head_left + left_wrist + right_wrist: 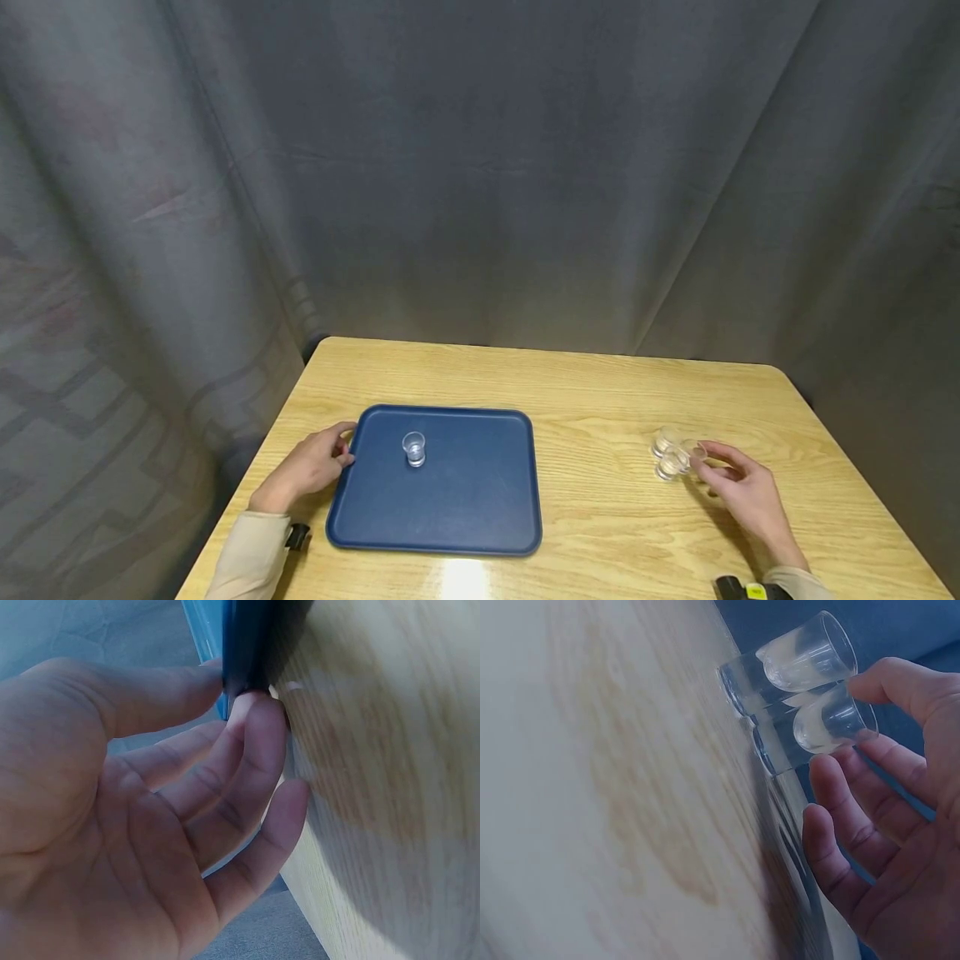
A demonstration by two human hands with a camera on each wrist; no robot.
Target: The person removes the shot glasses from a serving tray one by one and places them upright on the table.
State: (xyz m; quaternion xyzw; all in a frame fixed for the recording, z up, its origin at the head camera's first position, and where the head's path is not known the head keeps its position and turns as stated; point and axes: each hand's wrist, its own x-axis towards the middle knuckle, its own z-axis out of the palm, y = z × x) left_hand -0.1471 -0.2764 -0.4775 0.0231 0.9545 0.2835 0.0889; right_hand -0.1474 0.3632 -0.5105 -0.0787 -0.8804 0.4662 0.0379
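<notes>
A person's left hand (309,464) clamps its grip on the left rim of a navy serving tray (450,512), left of center in the lower frame, where a lone shot glass (414,450) stands upright. At lower right, the right hand (747,492) pinches the rim of a second shot glass (836,720) beside similar glasses (671,463) on the wood-grain surface (600,517), before a gray curtain (480,183).

on the table (600,517), we see a tray (472,500) bearing one glass (414,448) at lower centre-left, more glasses (670,463) at lower right, a curtain (480,208) behind.
</notes>
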